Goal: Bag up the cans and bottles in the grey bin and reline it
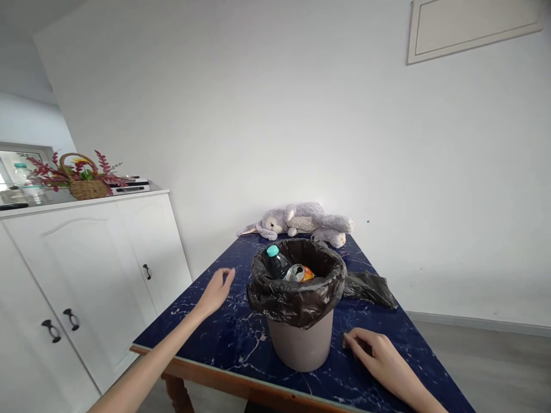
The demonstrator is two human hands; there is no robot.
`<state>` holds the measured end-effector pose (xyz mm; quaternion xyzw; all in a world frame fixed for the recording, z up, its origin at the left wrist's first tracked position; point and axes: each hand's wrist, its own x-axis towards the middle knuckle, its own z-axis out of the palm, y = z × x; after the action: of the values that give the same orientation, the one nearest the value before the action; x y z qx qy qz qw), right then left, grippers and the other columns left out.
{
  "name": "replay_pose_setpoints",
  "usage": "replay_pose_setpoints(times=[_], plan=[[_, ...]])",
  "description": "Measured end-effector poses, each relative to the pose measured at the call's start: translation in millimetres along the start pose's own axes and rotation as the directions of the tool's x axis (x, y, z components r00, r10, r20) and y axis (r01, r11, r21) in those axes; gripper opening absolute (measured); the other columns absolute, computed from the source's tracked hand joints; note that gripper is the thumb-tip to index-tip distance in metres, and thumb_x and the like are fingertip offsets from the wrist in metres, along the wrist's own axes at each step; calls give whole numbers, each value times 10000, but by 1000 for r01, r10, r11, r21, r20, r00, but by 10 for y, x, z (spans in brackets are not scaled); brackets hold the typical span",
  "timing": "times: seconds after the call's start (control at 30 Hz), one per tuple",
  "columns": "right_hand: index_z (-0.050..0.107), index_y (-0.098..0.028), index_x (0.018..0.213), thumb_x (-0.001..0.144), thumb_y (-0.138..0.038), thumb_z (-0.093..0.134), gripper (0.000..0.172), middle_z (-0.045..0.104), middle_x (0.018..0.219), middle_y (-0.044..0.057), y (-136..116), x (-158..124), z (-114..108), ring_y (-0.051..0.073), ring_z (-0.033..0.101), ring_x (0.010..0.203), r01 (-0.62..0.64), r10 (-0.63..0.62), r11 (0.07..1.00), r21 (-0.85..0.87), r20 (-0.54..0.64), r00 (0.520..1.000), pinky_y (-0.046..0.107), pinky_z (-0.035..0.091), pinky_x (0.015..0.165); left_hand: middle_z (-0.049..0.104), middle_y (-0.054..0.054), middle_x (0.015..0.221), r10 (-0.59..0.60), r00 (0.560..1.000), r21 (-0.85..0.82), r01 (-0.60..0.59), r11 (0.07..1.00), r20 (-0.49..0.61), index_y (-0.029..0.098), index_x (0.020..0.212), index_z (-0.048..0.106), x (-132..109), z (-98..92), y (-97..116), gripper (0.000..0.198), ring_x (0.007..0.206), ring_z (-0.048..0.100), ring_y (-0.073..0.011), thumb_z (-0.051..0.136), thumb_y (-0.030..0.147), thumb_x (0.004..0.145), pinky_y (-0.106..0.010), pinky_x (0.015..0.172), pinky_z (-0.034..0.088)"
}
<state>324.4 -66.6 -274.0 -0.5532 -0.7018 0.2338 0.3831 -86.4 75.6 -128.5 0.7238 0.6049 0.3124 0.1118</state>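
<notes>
A grey-brown trash bin (301, 344) stands on the blue marbled table (232, 338), with a black trash bag (297, 301) lining it and folded over its rim. Inside the bag lie a dark bottle (279, 265) with a turquoise cap and an orange drink can (307, 273) with its silver top showing. To the left of the bin, my left hand (217, 291) is held over the table, thumb and fingers apart and nothing in it. My right hand (374, 351) rests at the bin's right, fingers loosely curved, a gap inside them, holding nothing visible. Neither hand touches the bin.
Another black plastic bag (371, 288) lies flat right of the bin. At the table's far end a grey plush rabbit (301, 219) lies against the wall. A white cabinet (86, 264) stands at the left, with a flower basket (88, 188) on top.
</notes>
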Motion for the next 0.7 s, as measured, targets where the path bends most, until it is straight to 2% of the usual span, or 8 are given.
replay_pose_setpoints(times=[0.07,0.13,0.23,0.3,0.4,0.7], plan=[[639,-230,818,1069,-583,382,504,647,725,22,-1,0,-1,198,573,664,1,-1,1000,-6,0,1000,290,360,623,664,-256,1422,-35,996,57,31,998,78,103,1340,645,-151,170,-299,735,1345,628,-412,449,707,970,-521,1104,509],[646,-231,821,1069,-573,387,496,648,723,19,4,-3,2,197,573,663,8,-8,1000,-16,-10,1000,286,366,624,550,-262,1558,-59,992,122,46,991,112,80,1434,609,-360,362,-529,785,1487,479,-441,479,690,957,-584,1201,403],[667,-231,832,1067,-559,398,485,659,723,18,8,-11,4,198,580,672,16,-16,999,-29,-21,1000,281,387,636,372,-174,1694,-22,989,310,-24,950,144,93,1579,494,-664,612,-738,790,1608,271,-367,337,642,1033,-584,1306,219],[673,-230,830,1065,-553,401,484,667,726,21,1,-15,3,199,588,674,14,-15,999,-31,-21,1000,279,397,638,316,-118,1722,17,986,407,-83,910,163,131,1628,439,-798,711,-797,779,1622,236,-332,269,636,1060,-563,1320,209],[675,-228,815,1059,-554,410,485,677,729,24,-17,-17,-3,199,595,669,9,-10,999,-35,-30,1000,278,406,635,274,-68,1735,40,983,452,-117,884,177,184,1655,400,-874,759,-813,768,1623,227,-322,266,657,1066,-549,1323,228],[684,-226,793,1054,-548,437,483,665,698,23,-68,-28,-31,197,587,644,28,-29,999,-28,-55,998,273,412,603,330,-56,1716,89,988,428,-136,893,128,235,1632,450,-861,752,-793,689,1599,300,-338,324,619,1074,-568,1307,271]])
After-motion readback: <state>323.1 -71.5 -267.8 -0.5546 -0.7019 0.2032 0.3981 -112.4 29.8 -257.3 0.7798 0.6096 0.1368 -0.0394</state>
